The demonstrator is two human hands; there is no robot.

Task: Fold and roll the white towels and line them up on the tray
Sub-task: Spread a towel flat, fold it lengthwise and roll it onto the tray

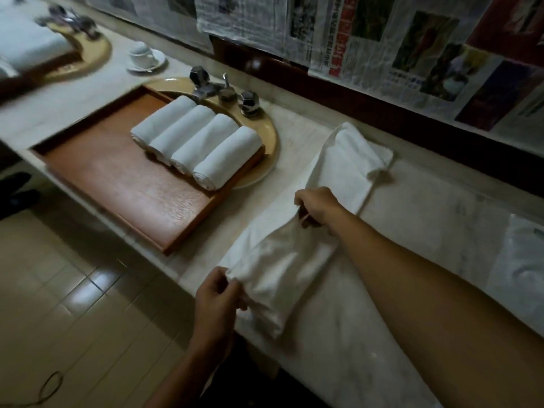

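both hands gripped the towel (297,254) lying along the table's (412,219) front edge, left hand (217,293) fingers pinching the near end, right hand (316,206) fingers clenched on its middle. four rolls (197,141) sat on the tray (117,184). risk: uneven tension could have skewed the fold, or the overhanging end slipped off.

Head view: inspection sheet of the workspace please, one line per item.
Surface: pale marble counter, sink basin under the tray's far end.
Job's things: wooden tray holds four rolled towels side by side; unrolled towel lies on the counter.
Clutter: cup and saucer; faucet.
Hands: left hand and right hand both grip the unrolled towel.
Cables: thin cord on the tiled floor.
Surroundings: newspapers cover the wall.
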